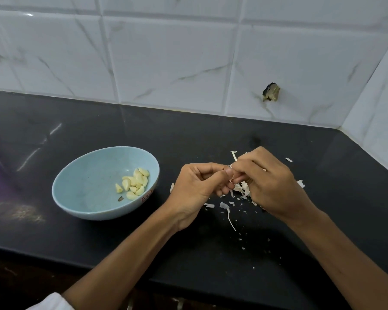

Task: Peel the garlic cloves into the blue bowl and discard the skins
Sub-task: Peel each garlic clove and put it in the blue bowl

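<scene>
A pale blue bowl (85, 189) stands on the black counter at the left, with several peeled yellow garlic cloves (134, 183) in its right side. To its right my left hand (197, 189) and my right hand (271, 184) meet above the counter. Both pinch a garlic clove (233, 175) between their fingertips; the clove is mostly hidden by the fingers. White papery garlic skins (227, 209) lie scattered on the counter under and around my hands.
The black counter (188, 253) ends at a front edge near me. A white tiled wall runs along the back and the right side. A chipped hole (271, 92) marks a tile at the back right. A purple blur shows at the far left.
</scene>
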Motion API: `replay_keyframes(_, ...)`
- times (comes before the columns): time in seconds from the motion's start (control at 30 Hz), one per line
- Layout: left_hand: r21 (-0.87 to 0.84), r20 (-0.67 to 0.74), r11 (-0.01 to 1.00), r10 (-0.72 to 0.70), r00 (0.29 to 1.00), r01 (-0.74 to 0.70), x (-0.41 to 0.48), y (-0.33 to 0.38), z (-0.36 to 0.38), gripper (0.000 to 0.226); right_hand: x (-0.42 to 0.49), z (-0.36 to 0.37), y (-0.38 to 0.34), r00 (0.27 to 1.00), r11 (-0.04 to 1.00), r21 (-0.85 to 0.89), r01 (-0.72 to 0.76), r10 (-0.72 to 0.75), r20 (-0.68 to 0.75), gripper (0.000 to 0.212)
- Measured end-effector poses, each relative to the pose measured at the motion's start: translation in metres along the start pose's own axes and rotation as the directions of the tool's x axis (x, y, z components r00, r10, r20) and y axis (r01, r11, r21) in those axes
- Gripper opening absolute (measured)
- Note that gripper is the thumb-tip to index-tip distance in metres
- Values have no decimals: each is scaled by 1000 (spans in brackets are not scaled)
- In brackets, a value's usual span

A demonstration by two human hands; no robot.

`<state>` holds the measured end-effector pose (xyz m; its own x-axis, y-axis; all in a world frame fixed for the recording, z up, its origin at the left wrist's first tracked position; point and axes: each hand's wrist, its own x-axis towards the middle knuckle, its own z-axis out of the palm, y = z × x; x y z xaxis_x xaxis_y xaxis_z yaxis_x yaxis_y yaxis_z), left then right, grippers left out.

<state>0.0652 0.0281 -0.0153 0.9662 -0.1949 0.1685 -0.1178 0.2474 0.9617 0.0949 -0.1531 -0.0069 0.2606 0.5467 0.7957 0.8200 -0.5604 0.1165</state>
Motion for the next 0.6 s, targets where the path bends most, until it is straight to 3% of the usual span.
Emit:
replay_keyframes(0.07,-48,-7,999,-14,1000,13,0,0,1,13,3,0,-2,1000,1000,11,10,-10,-23,42)
replay_keyframes(0.23,-117,-11,993,-33,999,31,2,1,2,13,5,1,-5,995,999,10,-38,39,-87,28)
replay_keyframes(0.33,-151,21,988,-38,999,41,1,2,1,13,6,1,-11,989,997,3,-80,79,-123,40)
replay_keyframes(0.5,-134,46,990,-28,999,34,1,3,-2,17,5,0,-14,982,983,-15,-181,180,-64,36)
replay_keyframes(0.6,-126,21,992,-10,1000,13,1,3,-3,13,6,-1,-16,983,983,-18,-181,180,-41,54)
